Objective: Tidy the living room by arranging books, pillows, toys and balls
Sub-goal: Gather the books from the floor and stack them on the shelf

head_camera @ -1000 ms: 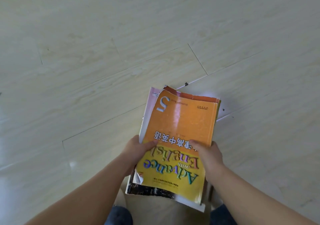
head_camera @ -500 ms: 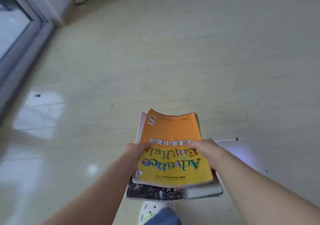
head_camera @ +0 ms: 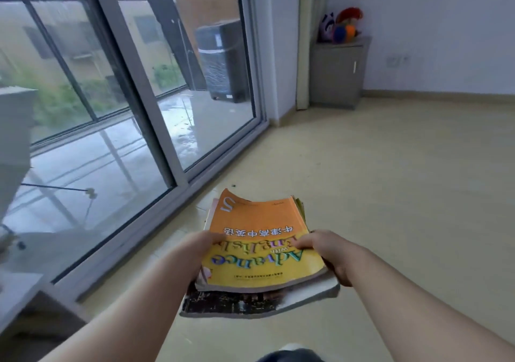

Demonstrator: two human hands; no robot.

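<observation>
Head view: both hands, left (head_camera: 199, 253) and right (head_camera: 328, 253), grip the book stack (head_camera: 259, 253) between them.

One book stack (head_camera: 256, 216) (and one cabinet (head_camera: 334, 77))

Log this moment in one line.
left hand, right hand: grip book stack | top: orange English textbook | near: glass door

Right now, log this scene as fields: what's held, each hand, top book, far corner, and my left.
held: stack of books
left hand: grips the stack's left edge
right hand: grips the right edge
top book: orange-and-yellow cover, title upside down
far corner: grey cabinet with colourful toys on top
left side: sliding glass doors
</observation>
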